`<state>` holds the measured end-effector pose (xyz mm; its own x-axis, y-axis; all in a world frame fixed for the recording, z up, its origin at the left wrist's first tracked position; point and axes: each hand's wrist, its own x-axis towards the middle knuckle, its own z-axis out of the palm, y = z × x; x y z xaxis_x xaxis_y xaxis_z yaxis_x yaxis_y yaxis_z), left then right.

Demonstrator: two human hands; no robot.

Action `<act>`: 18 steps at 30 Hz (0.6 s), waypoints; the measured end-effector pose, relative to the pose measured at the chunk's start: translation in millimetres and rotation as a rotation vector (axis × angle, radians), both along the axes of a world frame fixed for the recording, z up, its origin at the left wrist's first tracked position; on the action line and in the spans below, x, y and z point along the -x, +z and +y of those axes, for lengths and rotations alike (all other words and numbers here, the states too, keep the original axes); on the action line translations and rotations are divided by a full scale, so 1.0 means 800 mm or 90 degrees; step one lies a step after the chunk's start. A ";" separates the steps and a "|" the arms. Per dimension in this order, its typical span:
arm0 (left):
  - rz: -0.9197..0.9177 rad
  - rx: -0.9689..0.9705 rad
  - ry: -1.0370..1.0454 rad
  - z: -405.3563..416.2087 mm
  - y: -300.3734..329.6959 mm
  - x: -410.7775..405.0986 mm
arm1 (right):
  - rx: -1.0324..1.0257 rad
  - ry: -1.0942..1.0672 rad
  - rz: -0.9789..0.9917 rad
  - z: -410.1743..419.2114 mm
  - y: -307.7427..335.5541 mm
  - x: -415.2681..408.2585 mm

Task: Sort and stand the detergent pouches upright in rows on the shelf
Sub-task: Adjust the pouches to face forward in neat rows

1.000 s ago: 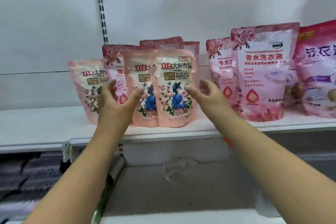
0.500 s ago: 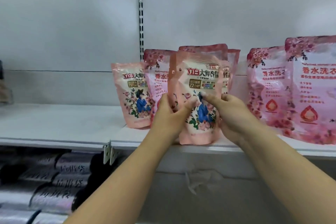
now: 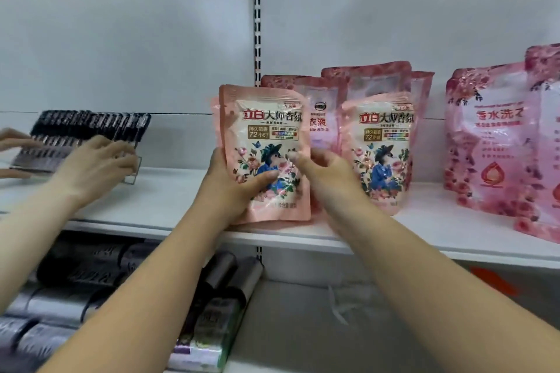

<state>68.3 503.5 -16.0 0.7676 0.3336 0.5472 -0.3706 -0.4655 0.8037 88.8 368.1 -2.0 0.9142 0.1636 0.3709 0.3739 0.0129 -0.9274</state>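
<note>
My left hand [image 3: 222, 191] grips a peach detergent pouch [image 3: 266, 130] with a flower picture, thumb across its front, upright over the front of the white shelf [image 3: 157, 206]. My right hand [image 3: 331, 182] pinches that pouch's right edge. A second peach pouch [image 3: 383, 154] of the same kind stands on the shelf just to the right. Darker pink pouches [image 3: 375, 79] stand behind both. Larger pink pouches [image 3: 491, 142] stand in a group further right.
Another person's hands [image 3: 97, 160] rest on a rack of black packets [image 3: 91, 127] on the shelf's left part. Silver and black rolls [image 3: 218, 297] lie on the lower shelf. A slotted upright [image 3: 257, 24] divides the white back panel.
My view has swung left. The pouch in my hands has come away to the left of the other peach pouch. Another person's hands and the black rack have come into sight.
</note>
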 end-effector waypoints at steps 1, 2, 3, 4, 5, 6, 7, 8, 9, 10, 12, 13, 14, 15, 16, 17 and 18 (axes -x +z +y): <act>-0.004 -0.015 0.015 0.000 0.002 -0.006 | 0.026 -0.029 -0.031 -0.012 0.004 -0.001; -0.003 -0.026 0.022 -0.003 0.002 -0.010 | 0.036 -0.073 -0.078 -0.027 0.008 -0.002; 0.002 -0.033 0.026 -0.006 0.002 -0.014 | 0.027 -0.131 -0.134 -0.044 0.012 -0.002; 0.002 -0.041 0.027 -0.008 0.003 -0.019 | 0.010 -0.202 -0.188 -0.062 0.017 -0.005; 0.008 -0.050 0.025 -0.008 0.002 -0.024 | 0.003 -0.272 -0.220 -0.079 0.022 -0.007; 0.019 -0.055 0.023 -0.007 0.003 -0.029 | 0.014 -0.331 -0.222 -0.094 0.024 -0.016; 0.031 -0.053 0.018 -0.006 0.003 -0.034 | 0.044 -0.375 -0.188 -0.107 0.025 -0.027; 0.041 -0.040 0.011 -0.005 0.004 -0.039 | 0.081 -0.393 -0.126 -0.115 0.025 -0.035; 0.049 -0.018 0.001 -0.005 0.004 -0.040 | 0.103 -0.380 -0.057 -0.120 0.022 -0.041; 0.057 0.007 -0.010 -0.005 0.005 -0.041 | 0.104 -0.348 -0.002 -0.123 0.018 -0.046; 0.059 0.053 -0.034 -0.008 0.005 -0.040 | 0.062 -0.276 0.056 -0.128 0.011 -0.048; 0.056 0.068 -0.051 -0.008 0.005 -0.039 | 0.042 -0.249 0.061 -0.130 0.009 -0.045; 0.054 0.085 -0.066 -0.008 0.005 -0.038 | 0.040 -0.222 0.053 -0.131 0.009 -0.043; 0.051 0.100 -0.077 -0.007 0.005 -0.037 | 0.047 -0.193 0.041 -0.131 0.009 -0.039; 0.046 0.111 -0.083 -0.006 0.005 -0.035 | 0.044 -0.170 0.032 -0.131 0.011 -0.036; 0.038 0.114 -0.073 -0.005 0.004 -0.033 | 0.025 -0.150 0.026 -0.131 0.012 -0.032; 0.026 0.105 -0.054 -0.005 0.004 -0.028 | -0.011 -0.136 0.021 -0.131 0.013 -0.027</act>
